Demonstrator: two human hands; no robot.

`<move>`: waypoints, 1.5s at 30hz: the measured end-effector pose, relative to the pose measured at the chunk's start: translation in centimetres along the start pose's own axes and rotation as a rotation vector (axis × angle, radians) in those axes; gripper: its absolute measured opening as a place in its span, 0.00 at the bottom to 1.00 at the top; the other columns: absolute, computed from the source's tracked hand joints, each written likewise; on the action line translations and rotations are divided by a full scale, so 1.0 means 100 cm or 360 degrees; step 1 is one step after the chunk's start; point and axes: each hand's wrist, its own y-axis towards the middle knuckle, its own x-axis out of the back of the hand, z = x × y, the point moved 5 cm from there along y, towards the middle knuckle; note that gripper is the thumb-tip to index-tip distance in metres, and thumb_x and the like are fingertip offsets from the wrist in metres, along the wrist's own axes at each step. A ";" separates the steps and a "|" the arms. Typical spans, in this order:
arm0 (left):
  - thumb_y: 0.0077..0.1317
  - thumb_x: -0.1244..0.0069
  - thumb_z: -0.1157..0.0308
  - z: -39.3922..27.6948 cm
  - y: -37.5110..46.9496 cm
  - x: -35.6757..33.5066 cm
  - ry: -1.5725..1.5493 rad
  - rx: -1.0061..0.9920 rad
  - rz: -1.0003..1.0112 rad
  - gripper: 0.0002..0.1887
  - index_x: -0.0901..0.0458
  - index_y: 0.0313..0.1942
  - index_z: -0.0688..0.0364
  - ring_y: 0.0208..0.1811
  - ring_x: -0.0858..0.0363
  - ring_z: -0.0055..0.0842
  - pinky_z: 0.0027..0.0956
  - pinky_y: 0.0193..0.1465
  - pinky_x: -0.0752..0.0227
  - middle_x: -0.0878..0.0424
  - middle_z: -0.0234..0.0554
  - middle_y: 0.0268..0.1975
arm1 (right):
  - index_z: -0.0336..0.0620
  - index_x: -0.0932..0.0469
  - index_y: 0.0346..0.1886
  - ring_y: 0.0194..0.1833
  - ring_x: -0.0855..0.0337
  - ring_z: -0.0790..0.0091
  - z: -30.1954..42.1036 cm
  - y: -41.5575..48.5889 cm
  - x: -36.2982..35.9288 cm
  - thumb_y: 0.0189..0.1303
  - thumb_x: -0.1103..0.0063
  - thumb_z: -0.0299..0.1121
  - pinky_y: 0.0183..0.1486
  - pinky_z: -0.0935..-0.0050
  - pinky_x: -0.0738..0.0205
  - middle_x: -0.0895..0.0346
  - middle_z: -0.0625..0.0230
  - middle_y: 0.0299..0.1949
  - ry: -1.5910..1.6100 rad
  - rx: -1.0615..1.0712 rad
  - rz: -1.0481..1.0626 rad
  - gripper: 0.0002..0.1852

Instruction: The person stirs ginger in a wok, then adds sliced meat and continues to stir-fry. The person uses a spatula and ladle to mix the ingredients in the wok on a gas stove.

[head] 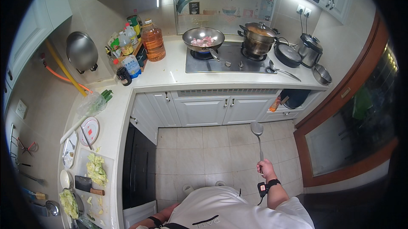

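My right hand [265, 168] grips the handle of a metal wok spatula [257, 129], held out over the floor in front of me. A band with a small device circles the right wrist. My left forearm [167, 211] shows at the lower edge, but the left hand is hidden by my shirt. Ahead, a steel wok [203, 34] sits on the left burner, where a blue flame is lit. Pieces of raw-looking pink meat [204, 41] lie inside it. On the right burner stands a lidded steel pot [258, 39].
A steel ladle [285, 70] lies right of the gas hob [226, 64]. Bottles and an oil jug [153, 40] stand on its left. On the left counter, a cutting board [106, 165] bears chopped cabbage [97, 169] and a cleaver [84, 184]. A wood-framed glass door [344, 146] is at right.
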 end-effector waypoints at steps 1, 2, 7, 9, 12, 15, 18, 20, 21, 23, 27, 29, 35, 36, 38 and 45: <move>0.63 0.49 0.57 0.002 0.002 0.000 -0.0083 0.0018 0.0016 0.30 0.38 0.64 0.57 0.65 0.37 0.32 0.33 0.67 0.45 0.32 0.48 0.62 | 0.41 0.33 0.26 0.13 0.33 0.75 0.000 0.000 0.000 0.52 0.50 0.22 0.15 0.76 0.38 0.29 0.66 0.17 -0.0014 0.0015 0.0003 0.03; 0.64 0.50 0.57 0.005 0.002 0.000 -0.0125 0.0053 0.0016 0.31 0.38 0.64 0.57 0.65 0.37 0.32 0.33 0.67 0.46 0.32 0.48 0.62 | 0.41 0.33 0.26 0.13 0.33 0.75 -0.001 0.001 0.000 0.52 0.50 0.22 0.15 0.76 0.38 0.29 0.67 0.17 -0.0001 0.0004 -0.0001 0.03; 0.64 0.50 0.57 0.013 0.007 0.000 -0.0089 0.0065 0.0053 0.30 0.38 0.64 0.57 0.65 0.37 0.31 0.32 0.67 0.46 0.33 0.47 0.63 | 0.41 0.33 0.26 0.13 0.33 0.75 -0.002 0.003 0.001 0.52 0.49 0.22 0.15 0.76 0.38 0.29 0.67 0.17 -0.0017 0.0026 0.0006 0.04; 0.64 0.50 0.57 0.013 0.007 0.000 -0.0208 0.0107 0.0051 0.30 0.38 0.64 0.57 0.65 0.37 0.31 0.32 0.67 0.46 0.33 0.47 0.63 | 0.41 0.33 0.26 0.13 0.33 0.75 -0.002 0.003 0.001 0.52 0.49 0.22 0.15 0.76 0.38 0.29 0.67 0.17 -0.0007 0.0014 -0.0001 0.04; 0.64 0.50 0.57 0.003 0.004 -0.001 -0.0156 0.0064 0.0054 0.30 0.38 0.64 0.58 0.64 0.37 0.31 0.32 0.67 0.46 0.33 0.47 0.63 | 0.41 0.32 0.26 0.13 0.33 0.75 -0.002 0.003 0.001 0.52 0.49 0.22 0.15 0.76 0.38 0.29 0.67 0.17 -0.0002 0.0008 -0.0001 0.03; 0.64 0.49 0.57 -0.010 -0.004 -0.002 -0.0068 0.0054 0.0031 0.30 0.37 0.63 0.58 0.64 0.37 0.30 0.32 0.67 0.45 0.32 0.46 0.62 | 0.41 0.32 0.26 0.13 0.33 0.75 -0.001 0.002 0.000 0.52 0.49 0.22 0.15 0.76 0.38 0.29 0.67 0.17 -0.0007 0.0013 0.0006 0.03; 0.64 0.49 0.57 -0.018 -0.008 -0.005 -0.0094 0.0078 0.0050 0.30 0.37 0.63 0.58 0.64 0.36 0.30 0.33 0.66 0.45 0.31 0.46 0.62 | 0.41 0.32 0.25 0.13 0.33 0.75 -0.001 0.002 0.000 0.52 0.49 0.22 0.15 0.76 0.37 0.29 0.67 0.17 0.0000 0.0012 0.0007 0.03; 0.64 0.49 0.57 -0.017 -0.007 -0.006 -0.0177 0.0083 0.0059 0.30 0.37 0.63 0.58 0.63 0.36 0.29 0.33 0.66 0.45 0.31 0.45 0.62 | 0.41 0.32 0.25 0.13 0.33 0.75 -0.001 0.002 0.000 0.52 0.49 0.22 0.15 0.75 0.37 0.29 0.67 0.17 0.0000 0.0012 0.0005 0.04; 0.64 0.49 0.57 -0.015 -0.005 -0.006 -0.0231 0.0078 0.0052 0.30 0.36 0.63 0.58 0.63 0.36 0.29 0.33 0.66 0.45 0.31 0.45 0.62 | 0.41 0.32 0.25 0.13 0.33 0.75 -0.001 0.002 0.000 0.52 0.49 0.22 0.15 0.75 0.38 0.29 0.67 0.17 -0.0007 0.0014 0.0004 0.04; 0.64 0.49 0.57 -0.009 -0.001 -0.005 -0.0300 0.0069 0.0057 0.30 0.36 0.63 0.58 0.63 0.35 0.29 0.33 0.66 0.45 0.31 0.45 0.62 | 0.41 0.32 0.25 0.13 0.33 0.75 -0.001 0.002 0.000 0.52 0.49 0.22 0.15 0.75 0.38 0.29 0.67 0.17 -0.0019 0.0017 0.0000 0.04; 0.64 0.50 0.57 0.003 0.005 -0.002 -0.0263 0.0061 0.0065 0.29 0.36 0.63 0.58 0.63 0.35 0.30 0.33 0.66 0.45 0.30 0.45 0.61 | 0.41 0.33 0.25 0.13 0.33 0.75 0.000 0.001 -0.001 0.52 0.49 0.22 0.15 0.75 0.38 0.30 0.67 0.17 -0.0043 0.0025 -0.0012 0.04; 0.65 0.50 0.57 0.006 0.006 -0.001 -0.0252 0.0080 0.0053 0.29 0.36 0.63 0.58 0.63 0.35 0.30 0.33 0.66 0.45 0.30 0.46 0.61 | 0.41 0.33 0.25 0.13 0.33 0.75 0.000 0.002 -0.001 0.52 0.49 0.23 0.15 0.75 0.37 0.29 0.67 0.17 -0.0048 0.0027 -0.0013 0.04; 0.65 0.50 0.58 -0.002 0.002 -0.001 -0.0142 0.0022 0.0021 0.29 0.36 0.63 0.58 0.63 0.35 0.30 0.33 0.66 0.45 0.30 0.46 0.61 | 0.41 0.33 0.25 0.13 0.33 0.75 0.000 0.002 -0.001 0.52 0.49 0.23 0.15 0.76 0.38 0.29 0.67 0.17 -0.0019 0.0015 -0.0002 0.04; 0.65 0.50 0.58 -0.004 0.001 -0.002 -0.0123 0.0017 0.0022 0.29 0.36 0.63 0.59 0.63 0.35 0.30 0.33 0.67 0.45 0.30 0.46 0.61 | 0.41 0.33 0.25 0.13 0.33 0.75 0.000 0.002 -0.001 0.52 0.49 0.23 0.15 0.76 0.38 0.29 0.67 0.17 -0.0014 0.0010 -0.0003 0.04; 0.65 0.50 0.58 -0.008 -0.001 -0.002 -0.0101 -0.0007 0.0031 0.29 0.36 0.63 0.59 0.63 0.35 0.30 0.33 0.67 0.45 0.31 0.47 0.61 | 0.41 0.33 0.25 0.13 0.33 0.75 0.000 0.002 -0.001 0.52 0.49 0.23 0.15 0.75 0.38 0.29 0.67 0.17 -0.0007 0.0004 0.0001 0.04; 0.63 0.48 0.58 -0.014 -0.001 -0.006 -0.0216 0.0043 0.0070 0.31 0.37 0.63 0.60 0.63 0.35 0.30 0.33 0.67 0.46 0.31 0.47 0.62 | 0.42 0.33 0.25 0.13 0.33 0.74 0.000 0.003 -0.002 0.52 0.49 0.23 0.15 0.75 0.39 0.29 0.67 0.17 -0.0016 0.0026 0.0012 0.04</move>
